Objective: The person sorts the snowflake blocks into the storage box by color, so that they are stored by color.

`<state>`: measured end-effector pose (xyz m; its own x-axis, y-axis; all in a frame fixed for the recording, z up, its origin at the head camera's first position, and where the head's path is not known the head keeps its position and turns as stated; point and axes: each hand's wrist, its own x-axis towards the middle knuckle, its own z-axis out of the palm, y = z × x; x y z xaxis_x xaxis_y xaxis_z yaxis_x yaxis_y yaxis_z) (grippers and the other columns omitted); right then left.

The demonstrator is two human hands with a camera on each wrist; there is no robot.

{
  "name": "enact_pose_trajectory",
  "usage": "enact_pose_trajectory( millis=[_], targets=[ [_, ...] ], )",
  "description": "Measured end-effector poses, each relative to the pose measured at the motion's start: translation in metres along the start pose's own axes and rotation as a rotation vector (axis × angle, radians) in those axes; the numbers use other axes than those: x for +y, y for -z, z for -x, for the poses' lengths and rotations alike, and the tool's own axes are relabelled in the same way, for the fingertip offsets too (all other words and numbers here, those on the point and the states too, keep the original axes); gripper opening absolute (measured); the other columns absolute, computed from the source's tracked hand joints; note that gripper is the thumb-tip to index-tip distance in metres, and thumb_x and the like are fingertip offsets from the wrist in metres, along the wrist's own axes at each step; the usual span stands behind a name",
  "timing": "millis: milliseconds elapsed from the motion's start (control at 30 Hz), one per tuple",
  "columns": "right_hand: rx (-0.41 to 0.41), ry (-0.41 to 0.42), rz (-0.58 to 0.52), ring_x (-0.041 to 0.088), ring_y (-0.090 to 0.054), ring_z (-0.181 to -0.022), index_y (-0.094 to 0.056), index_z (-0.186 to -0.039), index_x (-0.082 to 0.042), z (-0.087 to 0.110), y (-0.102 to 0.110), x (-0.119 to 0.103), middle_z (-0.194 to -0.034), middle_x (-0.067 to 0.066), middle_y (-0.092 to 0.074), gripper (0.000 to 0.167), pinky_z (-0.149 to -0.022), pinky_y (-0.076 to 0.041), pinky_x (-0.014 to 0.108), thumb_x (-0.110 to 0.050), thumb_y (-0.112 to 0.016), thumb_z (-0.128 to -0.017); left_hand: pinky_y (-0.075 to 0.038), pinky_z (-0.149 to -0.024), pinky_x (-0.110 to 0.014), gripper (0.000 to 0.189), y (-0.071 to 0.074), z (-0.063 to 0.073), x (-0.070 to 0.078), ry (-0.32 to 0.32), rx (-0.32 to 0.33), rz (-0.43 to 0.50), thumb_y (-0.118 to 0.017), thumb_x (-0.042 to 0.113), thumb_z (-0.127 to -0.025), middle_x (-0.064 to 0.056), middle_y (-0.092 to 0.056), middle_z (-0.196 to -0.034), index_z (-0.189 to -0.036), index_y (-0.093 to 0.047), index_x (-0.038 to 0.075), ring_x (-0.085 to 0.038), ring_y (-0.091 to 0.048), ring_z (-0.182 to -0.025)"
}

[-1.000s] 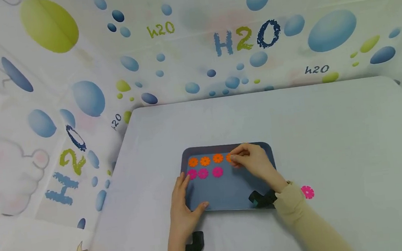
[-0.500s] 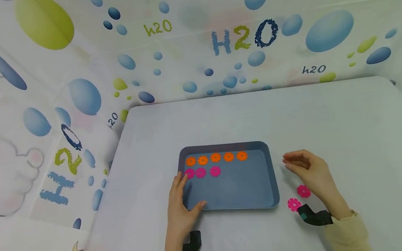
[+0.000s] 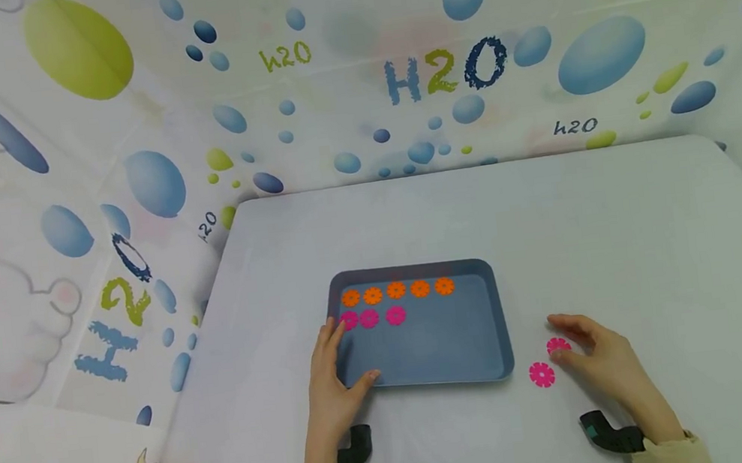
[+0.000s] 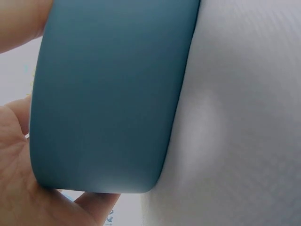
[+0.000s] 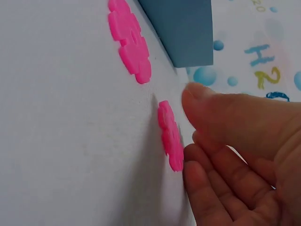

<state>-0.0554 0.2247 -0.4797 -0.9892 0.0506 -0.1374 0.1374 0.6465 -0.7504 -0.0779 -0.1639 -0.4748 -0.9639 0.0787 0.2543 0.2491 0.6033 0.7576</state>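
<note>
A grey-blue tray [image 3: 451,344] lies on the white table. My left hand [image 3: 334,394] rests at its near left corner, fingers spread along the left side and thumb on the front rim; the tray's wall [image 4: 108,103] fills much of the left wrist view. To the right of the tray, my right hand [image 3: 605,361] is over a pink flower-shaped piece [image 3: 558,345], thumb and fingers apart. In the right wrist view, the fingertips are close beside that pink piece [image 5: 170,136]; contact is unclear. Another pink flower-shaped piece [image 3: 541,375] lies nearer the front.
Inside the tray, several orange flower-shaped pieces [image 3: 396,290] form the back row. Pink ones [image 3: 396,316] lie below them at the left, partly behind my left fingers. A dark wrist camera mount [image 3: 609,433] sits at my right wrist. Patterned cloth [image 3: 354,75] hangs behind the table.
My right hand has left the orange piece at the end of the tray's back row, swung right out of the tray, and lowered over a pink piece. My left hand stays at the corner.
</note>
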Motion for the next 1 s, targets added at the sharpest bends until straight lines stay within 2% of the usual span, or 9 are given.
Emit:
enact_pose_trajectory(
  millis=[100, 333, 567, 667, 733, 800, 1000],
  targets=[
    [-0.043, -0.003, 0.009, 0.039, -0.052, -0.127, -0.052, -0.136, -0.008, 0.003, 0.0, 0.001, -0.138, 0.018, -0.056, 0.055, -0.102, -0.043, 0.05, -0.018, -0.073, -0.085, -0.027, -0.109, -0.066, 0.086, -0.001, 0.0, -0.001, 0.0, 0.003, 0.0, -0.084, 0.015, -0.073, -0.019, -0.029, -0.157, -0.146, -0.039, 0.003, -0.045, -0.022, -0.144],
    [-0.015, 0.037, 0.058, 0.042, -0.058, -0.116, -0.055, -0.133, -0.005, 0.005, -0.003, -0.004, -0.13, 0.021, -0.06, 0.053, -0.095, -0.049, 0.054, -0.004, -0.072, -0.082, -0.026, -0.109, -0.065, 0.086, -0.001, 0.0, -0.001, 0.012, 0.004, 0.0, -0.084, 0.014, -0.073, -0.019, -0.029, -0.157, -0.145, -0.04, 0.002, -0.045, -0.022, -0.144],
    [0.022, 0.072, 0.122, 0.035, -0.062, -0.104, -0.059, -0.126, -0.002, 0.002, -0.002, -0.01, -0.121, 0.02, -0.064, 0.051, -0.089, -0.053, 0.05, 0.003, -0.074, -0.077, -0.027, -0.108, -0.066, 0.086, 0.0, 0.0, 0.001, -0.01, 0.013, -0.008, -0.084, 0.014, -0.072, -0.021, -0.03, -0.156, -0.145, -0.04, 0.001, -0.046, -0.023, -0.143],
    [0.022, 0.05, 0.127, 0.028, -0.061, -0.094, -0.062, -0.123, -0.004, 0.001, -0.001, -0.011, -0.118, 0.019, -0.065, 0.047, -0.08, -0.056, 0.035, 0.002, -0.074, -0.078, -0.028, -0.108, -0.065, 0.086, 0.0, 0.0, 0.002, -0.02, 0.017, -0.016, -0.084, 0.013, -0.072, -0.022, -0.031, -0.155, -0.145, -0.04, 0.0, -0.046, -0.023, -0.143],
    [0.026, 0.029, 0.128, 0.024, -0.061, -0.09, -0.065, -0.12, -0.005, 0.001, 0.0, -0.01, -0.116, 0.019, -0.067, 0.043, -0.073, -0.053, 0.024, 0.0, -0.074, -0.079, -0.028, -0.108, -0.065, 0.086, 0.0, 0.0, 0.002, -0.026, 0.017, -0.023, -0.084, 0.013, -0.072, -0.022, -0.031, -0.155, -0.145, -0.04, 0.001, -0.046, -0.024, -0.143],
    [0.03, 0.004, 0.129, 0.022, -0.061, -0.086, -0.068, -0.116, -0.005, 0.001, 0.002, -0.008, -0.111, 0.018, -0.069, 0.036, -0.067, -0.049, 0.018, -0.003, -0.074, -0.08, -0.028, -0.108, -0.064, 0.086, 0.0, 0.0, 0.002, -0.028, 0.019, -0.026, -0.084, 0.013, -0.072, -0.021, -0.031, -0.155, -0.145, -0.04, 0.002, -0.046, -0.024, -0.143],
    [0.027, -0.046, 0.131, 0.02, -0.062, -0.083, -0.075, -0.101, -0.008, -0.006, 0.01, -0.004, -0.094, 0.011, -0.074, 0.019, -0.065, -0.045, 0.026, -0.016, -0.074, -0.084, -0.028, -0.108, -0.065, 0.085, 0.0, 0.0, 0.002, -0.028, 0.024, -0.024, -0.084, 0.013, -0.072, -0.022, -0.032, -0.155, -0.144, -0.041, 0.001, -0.046, -0.024, -0.143]
  ],
)
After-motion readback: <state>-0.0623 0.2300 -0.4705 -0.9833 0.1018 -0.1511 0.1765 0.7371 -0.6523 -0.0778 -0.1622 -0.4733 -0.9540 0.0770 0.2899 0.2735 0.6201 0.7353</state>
